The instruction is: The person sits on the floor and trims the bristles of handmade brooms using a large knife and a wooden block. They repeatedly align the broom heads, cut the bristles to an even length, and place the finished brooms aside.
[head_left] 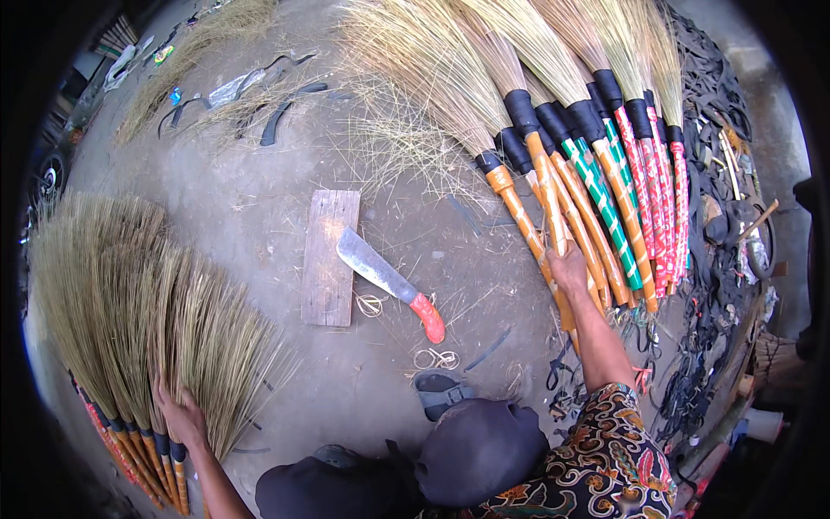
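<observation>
At the right, my right hand [568, 266] is closed round the orange-wrapped handle of a grass broom [546, 186], whose pale bristles fan away from me. Beside it lie several more brooms with black-bound necks and handles wrapped in orange, green and red. Over at the lower left, my left hand [180, 417] rests against the bristles of a second bunch of brooms [130, 320]. Its fingers are stretched out with the thumb apart, partly sunk among the bristles. On the ground between the bunches, a machete [376, 266] with a red handle lies with its blade tip over a wooden board [324, 298].
Loose straw [415, 147] and black rubber strips [278, 117] litter the ground at the far side. A heap of black strips [713, 95] runs along the right edge. My knees [480, 450] and a sandal [443, 391] are at the near edge, by coiled ties [435, 358].
</observation>
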A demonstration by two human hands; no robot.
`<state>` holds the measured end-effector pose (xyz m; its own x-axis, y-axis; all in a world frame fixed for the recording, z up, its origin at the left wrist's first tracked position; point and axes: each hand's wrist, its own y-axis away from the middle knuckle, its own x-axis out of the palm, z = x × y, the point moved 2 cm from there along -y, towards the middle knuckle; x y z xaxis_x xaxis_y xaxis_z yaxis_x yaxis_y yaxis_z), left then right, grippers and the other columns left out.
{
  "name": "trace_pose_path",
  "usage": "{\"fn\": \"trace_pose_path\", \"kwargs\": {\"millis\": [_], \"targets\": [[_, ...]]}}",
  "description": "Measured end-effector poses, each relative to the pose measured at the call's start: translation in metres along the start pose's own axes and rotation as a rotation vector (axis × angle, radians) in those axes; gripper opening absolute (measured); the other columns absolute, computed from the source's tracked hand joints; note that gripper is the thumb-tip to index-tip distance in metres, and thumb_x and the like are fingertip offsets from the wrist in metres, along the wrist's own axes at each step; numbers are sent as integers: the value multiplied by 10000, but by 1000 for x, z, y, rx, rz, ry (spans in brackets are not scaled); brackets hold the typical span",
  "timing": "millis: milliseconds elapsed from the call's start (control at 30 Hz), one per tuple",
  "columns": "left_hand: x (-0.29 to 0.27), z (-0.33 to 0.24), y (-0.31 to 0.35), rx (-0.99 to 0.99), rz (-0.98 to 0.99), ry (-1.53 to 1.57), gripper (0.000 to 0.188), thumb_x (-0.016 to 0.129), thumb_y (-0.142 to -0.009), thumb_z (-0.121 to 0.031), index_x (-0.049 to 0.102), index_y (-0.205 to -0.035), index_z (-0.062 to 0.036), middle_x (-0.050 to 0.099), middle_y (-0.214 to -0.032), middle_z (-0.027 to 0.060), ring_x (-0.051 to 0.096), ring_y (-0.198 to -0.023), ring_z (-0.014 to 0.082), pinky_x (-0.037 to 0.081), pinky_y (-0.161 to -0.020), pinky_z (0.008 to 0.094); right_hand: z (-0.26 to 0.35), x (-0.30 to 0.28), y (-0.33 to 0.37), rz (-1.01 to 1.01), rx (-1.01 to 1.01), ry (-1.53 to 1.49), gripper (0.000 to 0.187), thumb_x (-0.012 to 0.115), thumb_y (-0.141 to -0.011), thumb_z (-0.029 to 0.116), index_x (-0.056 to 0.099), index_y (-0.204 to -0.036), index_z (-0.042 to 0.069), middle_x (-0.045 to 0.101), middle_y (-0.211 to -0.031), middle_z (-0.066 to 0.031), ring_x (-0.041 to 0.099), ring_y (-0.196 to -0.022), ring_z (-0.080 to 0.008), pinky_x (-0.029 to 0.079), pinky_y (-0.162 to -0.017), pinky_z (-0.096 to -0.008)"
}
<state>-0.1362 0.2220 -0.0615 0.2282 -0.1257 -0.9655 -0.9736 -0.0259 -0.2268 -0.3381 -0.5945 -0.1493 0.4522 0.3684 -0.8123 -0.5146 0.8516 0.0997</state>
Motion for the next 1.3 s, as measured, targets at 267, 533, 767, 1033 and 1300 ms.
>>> {"fn": "trace_pose_path", "kwargs": {"millis": [267,533,767,1033,1300], "targets": [[-21,-339,-93,111,492,880,598,579,-1076,-373,455,-1542,-19,525,-1509,224,561,-1354,322,483,-1097,438,112,57,186,420,-29,-524,282,762,-921,270,685,-1061,38,650,-770,-40,621,-721,-134,516,-662,-347],[-70,-405,-140,-176,32,1255,881,724,-939,-567,319,-1520,-43,590,-972,101,637,-753,155,589,-639,332,213,142,289,836,-861,-633,808,697,-985,373,299,-1549,-48,507,-1426,-284,512,-1358,-379,393,-1150,-455],[-73,-277,-96,-2,612,1325,559,629,-1009,-460,508,-1346,-30,659,-848,88,645,-583,135,540,-513,261,332,143,178,1061,-350,-1278,1128,656,-921,699,174,-1621,-43,426,-1555,-227,456,-1443,-322,373,-1198,-485],[-25,-281,-35,152,830,991,1106,648,-883,-753,332,-1561,61,534,-1478,254,542,-1368,327,449,-1142,453,350,167,223,999,137,-1734,879,781,-858,628,479,-1428,30,663,-1255,-97,686,-1143,-218,617,-948,-425],[-13,-368,-106,238,891,832,797,838,-812,-489,584,-1317,73,710,-1128,206,693,-998,271,565,-849,419,293,184,332,1085,-245,-1171,931,776,-947,436,240,-1528,-54,521,-1401,-199,537,-1321,-263,458,-1122,-425]]}}
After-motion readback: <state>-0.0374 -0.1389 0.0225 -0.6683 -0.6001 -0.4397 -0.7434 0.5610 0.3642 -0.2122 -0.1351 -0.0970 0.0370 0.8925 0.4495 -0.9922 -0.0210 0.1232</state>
